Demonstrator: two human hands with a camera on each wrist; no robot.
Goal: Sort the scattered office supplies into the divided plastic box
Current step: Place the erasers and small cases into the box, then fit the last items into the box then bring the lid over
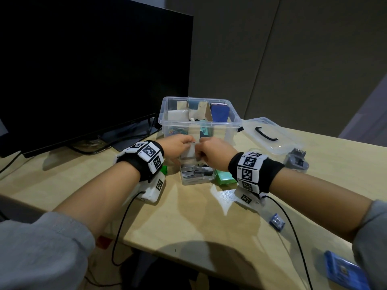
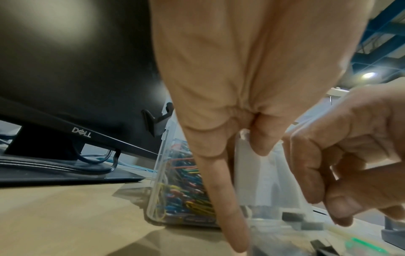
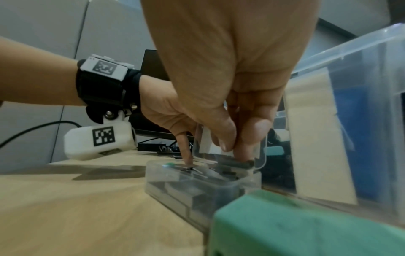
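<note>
right hand (image 3: 219, 72) fingers (image 3: 249, 131) pinch upright lid of small clear case (image 1: 195, 174) | left hand (image 1: 178, 146) grips lid too, index into case | right wrist only: staple strips in case, green box (image 3: 306, 230) near | left wrist only: clips in divided box (image 1: 225, 122), just behind case on desk (image 1: 188, 216)

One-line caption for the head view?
Both hands, left and right, grip a small clear case's raised lid before the divided box.

Small case (image 1: 195, 174) in front of divided box (image 1: 228, 122); lid (image 1: 270, 137) right, monitor (image 1: 83, 70) left.
</note>
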